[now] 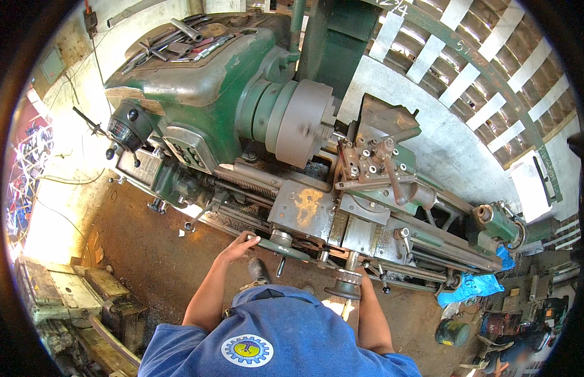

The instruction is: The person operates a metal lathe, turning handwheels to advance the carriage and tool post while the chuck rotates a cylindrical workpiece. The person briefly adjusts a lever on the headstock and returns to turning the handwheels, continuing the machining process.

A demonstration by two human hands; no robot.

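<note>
A large green metal lathe [198,85] fills the middle of the view. My left hand [239,246] grips the rim of the carriage handwheel [286,251] at its left side. My right forearm [371,311] reaches up beside the smaller cross-slide handwheel [343,284]; the hand itself is mostly hidden there, so its fingers do not show. Above my hands lies the carriage [304,207], with a worn yellow patch on top. The grey chuck [302,122] has smeared-looking jaws. To its right stands the tool post [370,160], bolted and fitted with a lever handle.
Wrenches and other hand tools [185,47] lie on the headstock. The tailstock [496,223] sits at the bed's right end, near a blue plastic sheet [471,288] and a green bucket [452,332]. Greasy machinery [78,292] stands at lower left. A person [518,349] is at the lower right.
</note>
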